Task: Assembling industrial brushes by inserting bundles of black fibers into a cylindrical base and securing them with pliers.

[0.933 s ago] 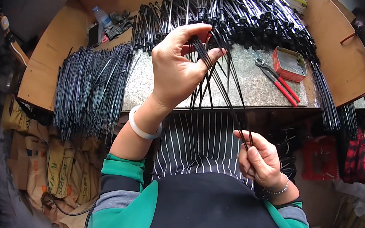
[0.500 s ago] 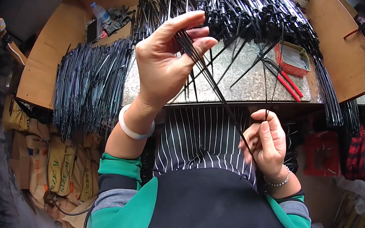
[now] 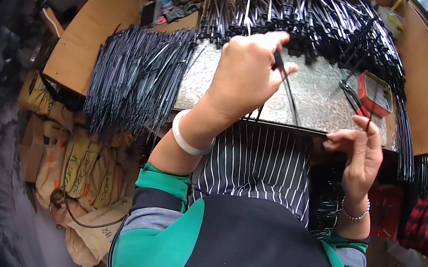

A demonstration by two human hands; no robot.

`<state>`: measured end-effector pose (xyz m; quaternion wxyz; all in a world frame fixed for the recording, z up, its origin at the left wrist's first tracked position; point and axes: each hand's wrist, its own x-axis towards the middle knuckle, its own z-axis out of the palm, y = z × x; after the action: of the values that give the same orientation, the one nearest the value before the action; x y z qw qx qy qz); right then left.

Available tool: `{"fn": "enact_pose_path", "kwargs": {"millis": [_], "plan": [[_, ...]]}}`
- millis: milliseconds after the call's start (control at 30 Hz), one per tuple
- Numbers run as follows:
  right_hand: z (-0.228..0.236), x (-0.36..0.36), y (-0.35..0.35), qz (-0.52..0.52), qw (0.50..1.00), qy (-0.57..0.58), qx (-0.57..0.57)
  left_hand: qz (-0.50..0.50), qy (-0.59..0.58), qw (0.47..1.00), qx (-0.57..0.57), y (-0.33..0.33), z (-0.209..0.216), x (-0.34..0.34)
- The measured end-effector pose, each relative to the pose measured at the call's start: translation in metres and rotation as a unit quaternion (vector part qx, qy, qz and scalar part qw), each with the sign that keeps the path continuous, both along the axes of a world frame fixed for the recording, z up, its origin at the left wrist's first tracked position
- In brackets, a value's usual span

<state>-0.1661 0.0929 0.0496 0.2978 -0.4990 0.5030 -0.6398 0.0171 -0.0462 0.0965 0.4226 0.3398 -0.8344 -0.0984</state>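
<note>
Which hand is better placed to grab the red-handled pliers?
Probably the right hand: it is close to the red-handled pliers, while the left hand is farther away, holding black strands.

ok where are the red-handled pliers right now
In the head view, the pliers lie on the right part of the speckled worktop, just left of the open red tin, beyond the right hand.

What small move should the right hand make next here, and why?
Probably the right hand should bring its thumb and fingers together: they look loosely parted, with a thin dark strand beside the raised finger, and I cannot tell whether it is gripped. The left hand holds black strands above the table.
</note>
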Motion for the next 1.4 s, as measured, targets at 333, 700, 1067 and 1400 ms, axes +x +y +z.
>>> {"fn": "enact_pose_path", "kwargs": {"millis": [333,700,1067,1400], "plan": [[-0.015,0.016,0.024,0.315,0.917,-0.205,0.136,-0.086,0.148,0.973,-0.158,-0.026,-0.013,-0.023],[0.016,0.017,0.001,0.214,0.946,-0.240,0.052,-0.168,0.239,0.942,-0.167,-0.023,-0.053,-0.022],[0.024,0.009,-0.023,0.254,0.924,-0.276,0.080,0.412,-0.384,0.825,0.039,-0.083,-0.093,0.238],[0.016,0.005,-0.034,0.189,0.945,-0.262,0.051,0.451,-0.243,0.859,0.001,-0.093,-0.095,0.248]]}}
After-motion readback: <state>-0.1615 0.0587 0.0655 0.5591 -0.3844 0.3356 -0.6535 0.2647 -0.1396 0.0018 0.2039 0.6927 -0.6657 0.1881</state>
